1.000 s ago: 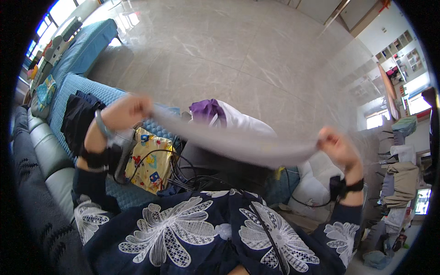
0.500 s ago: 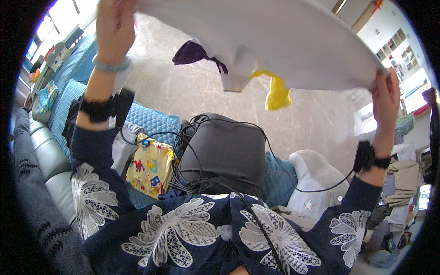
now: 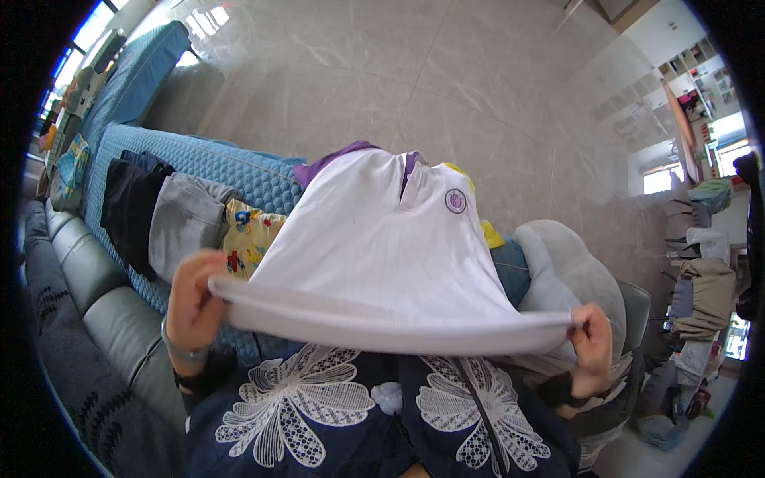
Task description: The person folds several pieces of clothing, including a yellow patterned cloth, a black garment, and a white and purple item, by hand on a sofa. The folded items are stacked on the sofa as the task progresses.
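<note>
A white polo shirt (image 3: 374,239) with a purple collar and sleeve, a bit of yellow at its other sleeve and a round purple badge on the chest is stretched out before me, collar end away from me. My left hand (image 3: 195,299) is closed on one corner of its hem, slightly blurred. At the opposite hem corner, my right hand (image 3: 591,338) pinches the cloth. The hem hangs in a taut band close to my body, and the shirt covers my lap.
On the blue quilted sofa cover (image 3: 215,163) to the left lie folded dark clothes (image 3: 127,211), grey clothes (image 3: 187,219) and a yellow patterned cloth (image 3: 247,239). A pale plush cushion (image 3: 570,263) sits to the right. Beyond is the shiny tiled floor (image 3: 398,80).
Both hands have come down from high up, bringing the shirt's hem toward my body. The shirt now lies spread over my lap, front side showing, its collar pointing away.
</note>
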Tool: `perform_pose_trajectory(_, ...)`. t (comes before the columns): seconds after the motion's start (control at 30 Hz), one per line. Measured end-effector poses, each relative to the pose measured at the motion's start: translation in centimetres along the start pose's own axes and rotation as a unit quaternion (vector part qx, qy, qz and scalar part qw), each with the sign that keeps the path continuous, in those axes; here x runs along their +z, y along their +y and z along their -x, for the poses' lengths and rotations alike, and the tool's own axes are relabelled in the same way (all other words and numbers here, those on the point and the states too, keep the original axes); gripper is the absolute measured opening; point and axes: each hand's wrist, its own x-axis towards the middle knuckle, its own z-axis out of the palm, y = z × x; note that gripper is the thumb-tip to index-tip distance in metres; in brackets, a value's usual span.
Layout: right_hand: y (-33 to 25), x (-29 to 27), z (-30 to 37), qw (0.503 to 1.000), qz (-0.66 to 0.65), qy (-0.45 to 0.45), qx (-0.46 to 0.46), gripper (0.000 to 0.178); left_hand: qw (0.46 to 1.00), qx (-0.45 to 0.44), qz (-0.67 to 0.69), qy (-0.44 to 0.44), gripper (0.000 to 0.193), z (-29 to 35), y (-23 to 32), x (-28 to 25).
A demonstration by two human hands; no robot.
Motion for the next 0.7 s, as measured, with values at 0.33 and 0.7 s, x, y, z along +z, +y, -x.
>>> perform_pose_trajectory(0.33,6.8,4.3,-24.8,0.958,-0.238,0.159,-0.01,0.02,0.921,-0.184,0.318,0.132,0.025,-22.1,-11.7,9.0)
perform_pose_trajectory(0.7,17.9,7.9,-16.1,0.88,-0.376,0.016,0.29,0.032,0.803,-0.396,0.442,-0.054,0.023,-10.0,-18.6,13.0)
